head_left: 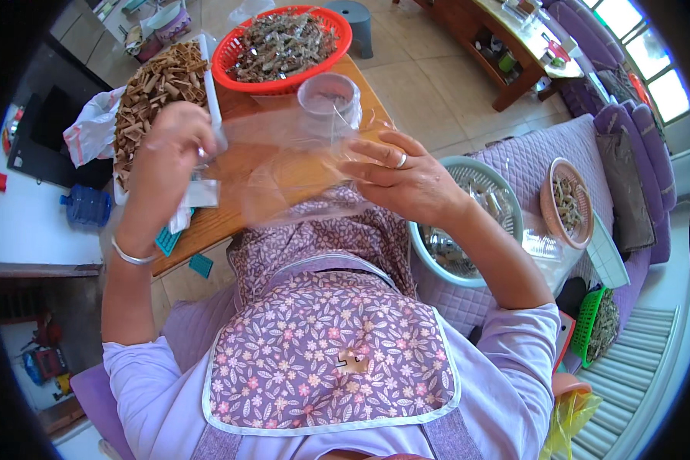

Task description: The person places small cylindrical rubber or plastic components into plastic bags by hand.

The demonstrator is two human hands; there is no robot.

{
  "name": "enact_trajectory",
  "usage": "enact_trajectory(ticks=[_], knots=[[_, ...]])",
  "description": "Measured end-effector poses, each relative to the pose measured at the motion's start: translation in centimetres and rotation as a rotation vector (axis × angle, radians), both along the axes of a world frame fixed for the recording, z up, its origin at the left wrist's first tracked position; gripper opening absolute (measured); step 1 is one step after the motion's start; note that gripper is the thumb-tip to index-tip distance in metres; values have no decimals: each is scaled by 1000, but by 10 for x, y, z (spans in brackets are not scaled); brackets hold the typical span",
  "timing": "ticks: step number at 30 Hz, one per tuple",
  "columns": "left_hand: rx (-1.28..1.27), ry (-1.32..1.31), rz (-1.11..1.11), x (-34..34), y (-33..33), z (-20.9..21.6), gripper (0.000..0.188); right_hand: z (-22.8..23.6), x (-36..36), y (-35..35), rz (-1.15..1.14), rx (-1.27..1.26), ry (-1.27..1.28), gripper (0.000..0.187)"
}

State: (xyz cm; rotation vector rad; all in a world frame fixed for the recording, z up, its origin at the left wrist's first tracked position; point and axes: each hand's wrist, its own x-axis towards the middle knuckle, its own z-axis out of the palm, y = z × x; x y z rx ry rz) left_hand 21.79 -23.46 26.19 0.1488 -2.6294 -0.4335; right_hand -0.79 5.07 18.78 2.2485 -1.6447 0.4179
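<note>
My right hand (406,172), with a ring on it, pinches the edge of a clear plastic bag (291,180). The bag spreads thin and see-through above the wooden table (241,153) and my lap. My left hand (178,138) is raised beside the long tray (208,57), its fingers curled together and slightly blurred. Whatever is between those fingers is too smeared to name; clear film shows close by. Just beyond the bag stands a clear round tub (328,93) at the table's edge.
Brown rolled pieces (165,77) fill the tray. A red basket (280,86) holds shiny wrapped pieces. On the purple quilted seat (533,153) to my right stand a pale green basket (414,234) and a pink basket (590,199). A green basket (585,326) sits lower right, a grey stool (353,27) beyond the table.
</note>
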Motion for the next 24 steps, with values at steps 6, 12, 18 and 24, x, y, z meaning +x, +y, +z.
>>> enact_trajectory(ticks=[6,12,18,24], knots=[[-232,-188,-190,-26,88,-51,28,-70,31,50,-397,242,-255,18],[-286,-308,-180,-42,134,-78,38,-107,18,112,-983,-115,-567,30],[-245,-304,-142,-46,156,-90,39,-128,-10,89,-1246,91,-387,41],[-240,-293,-78,-45,147,-106,27,-137,-31,103,-1301,49,-568,35]])
